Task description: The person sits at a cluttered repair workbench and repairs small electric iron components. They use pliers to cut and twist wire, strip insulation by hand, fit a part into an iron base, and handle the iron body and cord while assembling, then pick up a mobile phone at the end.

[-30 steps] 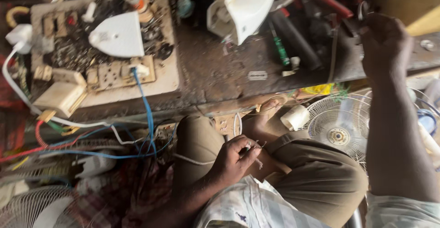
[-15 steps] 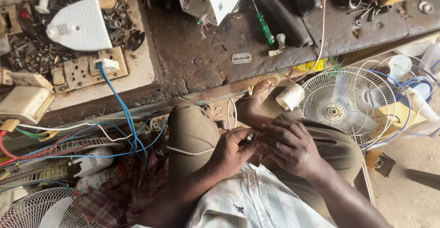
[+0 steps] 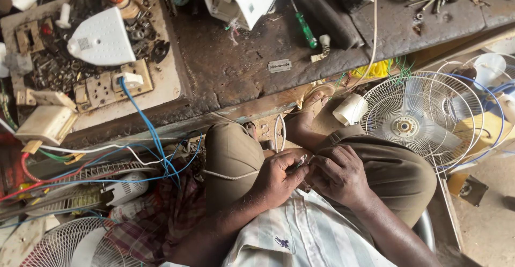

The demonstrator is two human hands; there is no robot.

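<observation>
While the left hand (image 3: 276, 178) and right hand (image 3: 338, 173) pinch a small wire end (image 3: 299, 162) together over the lap, the work looks unfinished, the bench (image 3: 236, 68) cluttered.

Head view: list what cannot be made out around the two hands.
- Small pale metal piece pinched between left hand and right hand: too small to identify, fingers cover most of it.
- Grey metal chair edge: hidden by leg.
- White wire fan guard: cut by bottom edge.

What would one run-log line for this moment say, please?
left hand: pinching thin wire | right hand: touching same wire | place: lap, below workbench | fan guard: at right
</observation>
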